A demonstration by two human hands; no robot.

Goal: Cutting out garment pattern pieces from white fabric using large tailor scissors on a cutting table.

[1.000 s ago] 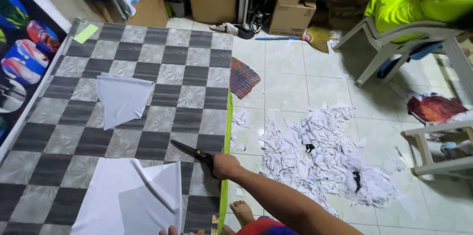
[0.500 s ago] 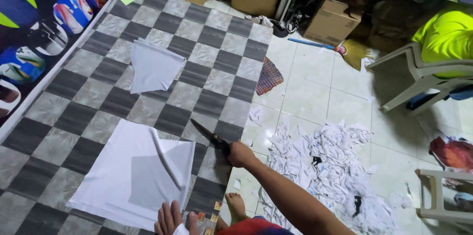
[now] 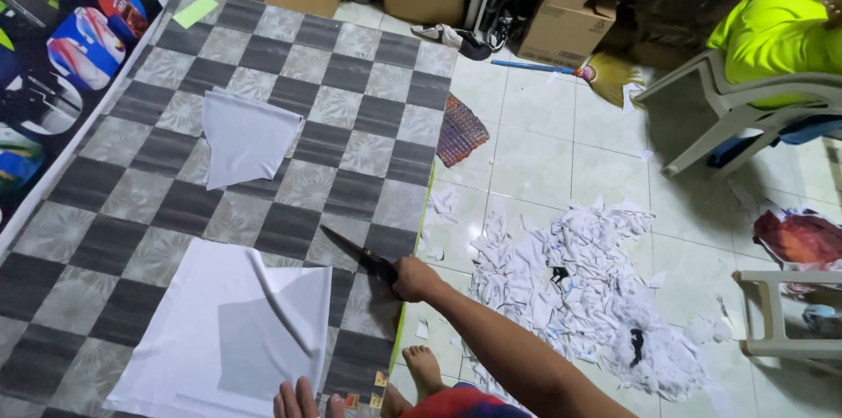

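My right hand [image 3: 416,279] grips the handles of black scissors [image 3: 354,253], whose blades lie closed and point up-left over the checkered table [image 3: 289,146]. The scissor tip sits just above the top right corner of a large white cloth piece [image 3: 219,335] spread at the table's near edge, with a folded flap in its middle. My left hand [image 3: 296,400] rests with fingers spread at the bottom edge of that cloth. A smaller white cloth piece [image 3: 244,135] lies farther up the table.
A heap of white cloth scraps [image 3: 588,291] covers the tiled floor to the right. My bare foot [image 3: 426,369] stands by the table. A seated person in a yellow shirt [image 3: 776,32] occupies a white plastic chair [image 3: 728,115]. Cardboard boxes [image 3: 566,25] and a broom [image 3: 605,74] line the back.
The view has dipped and shifted, bringing the large cloth more into sight. My right hand with the scissors stays by the cloth's corner, and my left hand has come in at the bottom edge.
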